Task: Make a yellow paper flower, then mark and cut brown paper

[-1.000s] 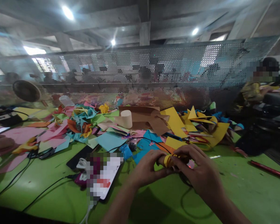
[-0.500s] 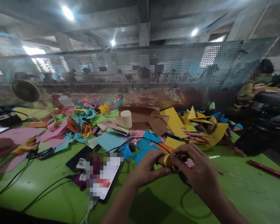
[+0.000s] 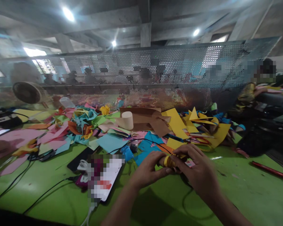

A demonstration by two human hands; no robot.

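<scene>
Just above the green table, my left hand (image 3: pixel 149 169) and my right hand (image 3: pixel 199 169) meet around a small yellow piece of rolled or folded paper (image 3: pixel 168 161). The left fingers and thumb pinch its near-left end. Bent over its other side are the right thumb and fingers, which hide part of it. Something small and pink shows under the right fingers. A dark cable passes behind and below the hands. Blue paper sheets (image 3: pixel 143 150) lie just beyond the left hand, with a yellow sheet (image 3: pixel 174 143) behind the right one.
Loose coloured paper (image 3: pixel 85 117) is heaped along a perforated metal screen (image 3: pixel 122 66). A white cylinder (image 3: pixel 127 120) stands among brown paper (image 3: pixel 143 117). A phone (image 3: pixel 110 179) with cables lies left, a red pen (image 3: pixel 270 169) right. Another person's hand (image 3: pixel 0 147) reaches in at left.
My hands stay almost in place around the yellow paper, with only slight finger shifts. At the far left, the other person's hand has moved a little.
</scene>
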